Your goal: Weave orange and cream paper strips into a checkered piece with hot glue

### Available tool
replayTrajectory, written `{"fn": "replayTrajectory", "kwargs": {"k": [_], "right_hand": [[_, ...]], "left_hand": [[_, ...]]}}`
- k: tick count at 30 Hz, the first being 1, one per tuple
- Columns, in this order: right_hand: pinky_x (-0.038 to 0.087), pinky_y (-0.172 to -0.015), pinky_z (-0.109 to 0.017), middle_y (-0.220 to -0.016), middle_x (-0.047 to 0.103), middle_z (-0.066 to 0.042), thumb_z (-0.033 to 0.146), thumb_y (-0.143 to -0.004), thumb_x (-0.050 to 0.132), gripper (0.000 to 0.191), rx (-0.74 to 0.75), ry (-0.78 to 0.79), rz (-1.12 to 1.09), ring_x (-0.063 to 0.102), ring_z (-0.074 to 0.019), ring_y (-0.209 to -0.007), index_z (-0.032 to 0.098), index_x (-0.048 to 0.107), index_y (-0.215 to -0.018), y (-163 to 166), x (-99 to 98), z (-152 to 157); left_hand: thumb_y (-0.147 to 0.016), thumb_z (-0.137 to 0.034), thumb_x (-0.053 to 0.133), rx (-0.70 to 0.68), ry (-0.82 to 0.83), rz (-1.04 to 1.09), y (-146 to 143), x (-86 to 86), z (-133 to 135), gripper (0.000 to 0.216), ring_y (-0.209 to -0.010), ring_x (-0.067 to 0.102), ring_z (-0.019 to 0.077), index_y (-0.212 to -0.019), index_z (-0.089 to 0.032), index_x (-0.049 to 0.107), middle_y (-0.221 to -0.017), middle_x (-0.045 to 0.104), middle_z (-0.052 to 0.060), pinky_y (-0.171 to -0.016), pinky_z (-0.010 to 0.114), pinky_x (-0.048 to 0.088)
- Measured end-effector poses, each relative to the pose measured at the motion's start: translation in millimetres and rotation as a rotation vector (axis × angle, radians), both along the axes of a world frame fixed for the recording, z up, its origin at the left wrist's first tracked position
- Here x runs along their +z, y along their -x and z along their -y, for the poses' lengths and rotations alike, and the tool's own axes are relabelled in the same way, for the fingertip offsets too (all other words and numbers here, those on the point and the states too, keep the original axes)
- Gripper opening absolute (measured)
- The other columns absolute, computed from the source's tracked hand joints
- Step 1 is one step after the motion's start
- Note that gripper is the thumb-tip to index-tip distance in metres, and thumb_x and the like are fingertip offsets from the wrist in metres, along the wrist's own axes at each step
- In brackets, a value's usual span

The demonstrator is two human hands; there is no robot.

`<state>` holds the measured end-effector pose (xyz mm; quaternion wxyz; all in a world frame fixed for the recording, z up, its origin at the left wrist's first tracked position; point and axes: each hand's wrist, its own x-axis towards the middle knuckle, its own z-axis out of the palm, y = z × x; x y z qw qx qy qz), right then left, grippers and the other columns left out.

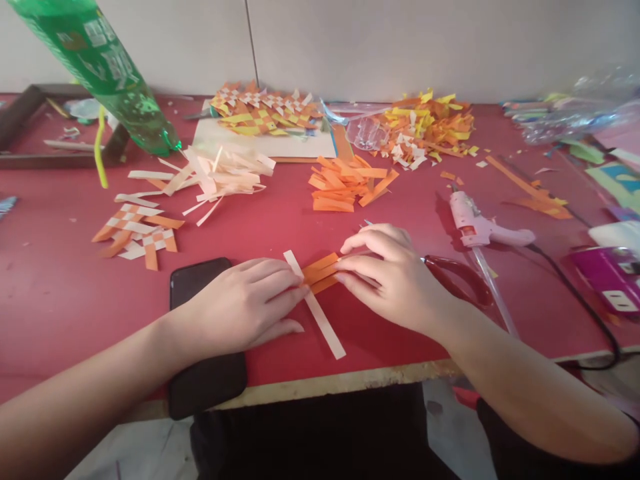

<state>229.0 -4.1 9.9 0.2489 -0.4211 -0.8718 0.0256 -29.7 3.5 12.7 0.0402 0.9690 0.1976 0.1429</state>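
Note:
Several orange paper strips (323, 270) lie side by side at the front middle, with a white paper strip (326, 325) set across their left ends. My left hand (250, 303) presses its fingertips where the white strip meets the orange ones; part of that crossing is hidden. At the other end, my right hand (383, 273) pinches the orange strips between thumb and fingers. Under my left wrist lies a black phone (200, 280). Red-handled scissors (460, 280) rest beside my right hand, their blades mostly covered by it.
Loose white strips (225, 173) and orange strips (353, 183) lie behind my hands. Woven pieces (137, 233) sit at left, others (265, 110) on a board. A green bottle (110, 73) leans at back left. A pink glue gun (480, 223) with its cord is at right.

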Motion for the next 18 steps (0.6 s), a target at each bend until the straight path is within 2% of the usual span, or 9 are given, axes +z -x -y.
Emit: {"fn": "replayTrajectory", "kwargs": {"k": [2,4,7,11,14,18], "right_hand": [[0.042,-0.086,-0.041,-0.090,0.070,-0.005,0.021,-0.089,0.061,0.012,-0.024,-0.048,0.026,0.058,-0.0221,-0.091,0.021,0.070,-0.080,1.9,-0.8,1.7],[0.040,-0.088,-0.042,-0.090,0.072,-0.003,0.021,-0.089,0.061,0.010,0.005,-0.048,0.071,0.059,-0.0217,-0.093,0.022,0.070,-0.085,2.4,-0.8,3.8],[0.038,-0.090,-0.042,-0.090,0.074,0.000,0.019,-0.089,0.060,0.011,0.057,-0.026,0.131,0.062,-0.0203,-0.094,0.023,0.070,-0.089,0.9,0.9,5.3],[0.037,-0.088,-0.043,-0.077,0.073,0.002,0.018,-0.088,0.060,0.018,-0.074,-0.086,0.154,0.064,-0.0205,-0.085,0.022,0.067,-0.072,-2.3,1.8,2.5],[0.038,-0.085,-0.042,-0.085,0.074,-0.002,0.021,-0.087,0.062,0.012,-0.149,-0.127,0.130,0.063,-0.0233,-0.089,0.022,0.069,-0.077,-2.2,-0.7,-0.4],[0.039,-0.086,-0.042,-0.101,0.073,-0.006,0.025,-0.089,0.062,0.012,-0.129,-0.063,0.134,0.060,-0.0253,-0.098,0.022,0.072,-0.096,-0.5,-7.6,-3.3]], "left_hand": [[-0.094,-0.045,0.054,0.013,-0.036,0.018,-1.3,-0.2,2.5,0.040,-0.091,0.069,0.0280,-0.107,-0.010,0.069,-0.102,0.074,0.015,-0.078,0.040,0.060],[-0.094,-0.046,0.053,0.018,-0.050,0.024,-2.2,-0.3,4.7,0.042,-0.088,0.069,0.0279,-0.105,-0.010,0.069,-0.102,0.075,0.014,-0.073,0.040,0.060],[-0.094,-0.047,0.053,0.012,-0.027,0.014,-2.0,-0.8,6.3,0.043,-0.089,0.069,0.0296,-0.104,-0.008,0.069,-0.103,0.074,0.014,-0.073,0.042,0.060],[-0.093,-0.045,0.055,0.011,0.023,0.038,-0.6,-2.0,6.5,0.044,-0.095,0.069,0.0305,-0.107,-0.005,0.068,-0.107,0.073,0.016,-0.081,0.043,0.060],[-0.093,-0.045,0.055,0.002,0.045,0.041,-1.0,-2.4,6.8,0.046,-0.101,0.068,0.0315,-0.109,-0.003,0.067,-0.109,0.072,0.017,-0.088,0.044,0.058],[-0.093,-0.042,0.056,-0.012,0.053,0.040,-2.5,-3.1,7.5,0.044,-0.104,0.067,0.0324,-0.114,-0.004,0.065,-0.113,0.071,0.019,-0.092,0.045,0.056]]}}
